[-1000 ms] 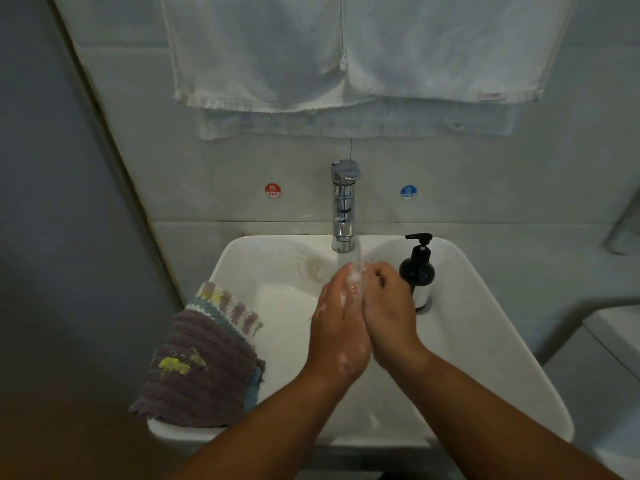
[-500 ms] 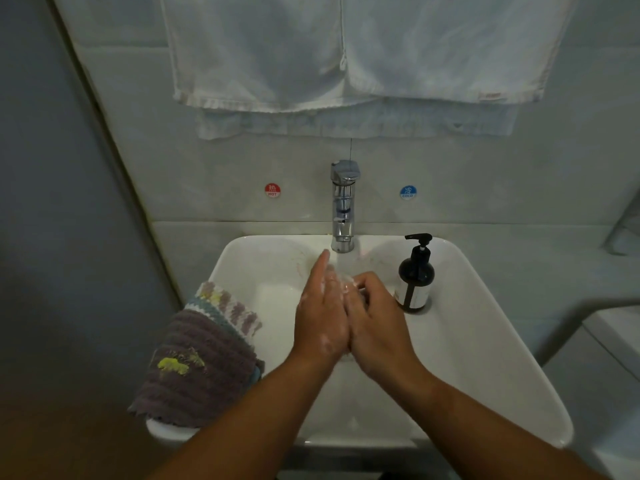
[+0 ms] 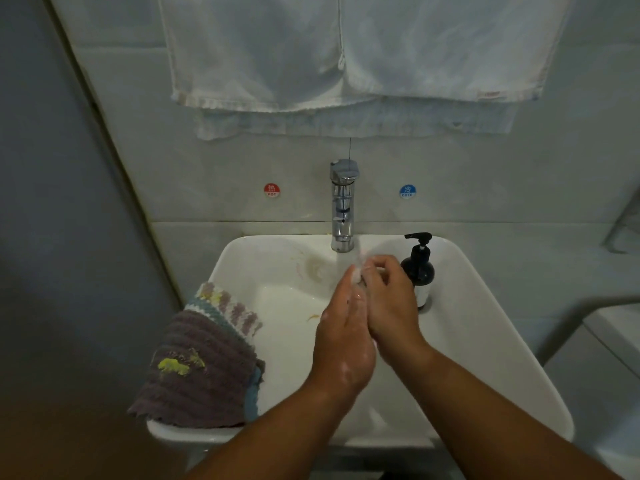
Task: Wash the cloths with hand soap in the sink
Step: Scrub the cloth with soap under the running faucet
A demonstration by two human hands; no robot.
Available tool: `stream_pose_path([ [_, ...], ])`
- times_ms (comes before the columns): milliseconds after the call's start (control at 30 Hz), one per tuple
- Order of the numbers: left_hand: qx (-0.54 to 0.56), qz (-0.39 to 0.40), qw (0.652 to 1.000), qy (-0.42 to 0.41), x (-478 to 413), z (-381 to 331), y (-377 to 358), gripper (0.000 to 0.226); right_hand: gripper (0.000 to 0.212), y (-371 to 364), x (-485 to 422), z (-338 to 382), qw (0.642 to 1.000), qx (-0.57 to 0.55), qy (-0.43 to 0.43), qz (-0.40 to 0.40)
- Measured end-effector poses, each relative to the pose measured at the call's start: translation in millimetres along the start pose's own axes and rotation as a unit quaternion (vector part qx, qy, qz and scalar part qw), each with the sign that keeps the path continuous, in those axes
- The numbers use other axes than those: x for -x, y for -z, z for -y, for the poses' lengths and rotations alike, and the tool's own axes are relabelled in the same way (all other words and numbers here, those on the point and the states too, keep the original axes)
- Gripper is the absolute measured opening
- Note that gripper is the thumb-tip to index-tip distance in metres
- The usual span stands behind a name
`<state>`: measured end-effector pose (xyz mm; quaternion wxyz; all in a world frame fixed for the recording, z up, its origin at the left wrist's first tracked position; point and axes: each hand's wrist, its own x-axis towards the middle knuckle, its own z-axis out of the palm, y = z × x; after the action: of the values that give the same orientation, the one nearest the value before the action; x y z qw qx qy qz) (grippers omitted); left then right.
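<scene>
- The cloths [image 3: 201, 375] lie in a stack draped over the sink's [image 3: 485, 327] left front edge, clear of both hands. I see a ribbed purple-brown one on top with a yellow smear, and a striped crocheted one and a blue edge showing beneath it.
- The soap bottle [image 3: 419, 271], black with a pump head, stands upright on the sink's right back part, just beside the right hand.
- My left hand [image 3: 343, 341] is over the basin's middle with its fingers straight, palm pressed against the right hand. White lather spots show on its back. It holds nothing.
- My right hand [image 3: 393, 306] lies against the left one, its fingers curled over the left fingertips. I see no object in it.
- Foam sits where the fingertips meet, directly below the spout.
- The tap [image 3: 343, 206], chrome, rises at the middle of the sink's back edge. I cannot tell whether water runs.
- On the wall, a red HOT sticker [image 3: 272, 190] sits left of the tap and a blue COLD sticker [image 3: 407, 191] right of it.
- White towels [image 3: 346, 50] hang above the tap.
</scene>
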<state>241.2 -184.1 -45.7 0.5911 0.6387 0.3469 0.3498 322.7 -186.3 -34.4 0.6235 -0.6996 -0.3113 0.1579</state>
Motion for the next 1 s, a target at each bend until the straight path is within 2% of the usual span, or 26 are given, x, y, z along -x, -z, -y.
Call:
stream_pose_path([
  [200,-0.050,-0.070,0.996,0.004,-33,4,22,0.043,0.018,-15,42,1,0.995,-0.042,-0.040,0.081],
  [333,-0.028,0.002,0.999,0.019,-4,3,1,0.038,0.018,-4,8,5,0.994,-0.062,-0.068,0.051],
  [400,-0.043,0.005,0.999,0.012,-3,5,1,0.041,0.018,-3,8,4,0.991,-0.071,-0.093,0.063],
  [533,-0.028,-0.087,0.996,0.021,-38,4,25,0.043,0.020,-9,49,3,0.987,-0.049,-0.065,0.140],
  [567,-0.028,-0.088,0.996,0.020,-38,3,26,0.042,0.019,-9,49,3,0.989,-0.040,-0.038,0.136],
  [633,-0.008,-0.040,0.999,0.020,-23,0,16,0.039,0.016,-5,29,0,0.996,-0.031,-0.010,0.087],
  [700,0.001,0.025,0.999,0.025,1,-2,2,0.041,0.016,1,4,1,0.998,-0.040,-0.039,0.025],
  [767,-0.035,0.049,0.998,0.019,10,-2,-1,0.045,0.018,2,-3,-3,0.995,-0.067,-0.074,0.005],
  [900,-0.069,-0.049,0.996,-0.007,-23,3,21,0.042,0.019,-4,34,-5,0.995,-0.016,-0.052,0.087],
  [933,-0.076,-0.067,0.995,-0.008,-29,5,23,0.039,0.017,-3,38,-7,0.996,-0.008,-0.025,0.090],
  [1000,-0.095,-0.053,0.994,0.000,-25,7,15,0.031,0.016,-1,25,-12,0.998,0.028,0.020,0.056],
])
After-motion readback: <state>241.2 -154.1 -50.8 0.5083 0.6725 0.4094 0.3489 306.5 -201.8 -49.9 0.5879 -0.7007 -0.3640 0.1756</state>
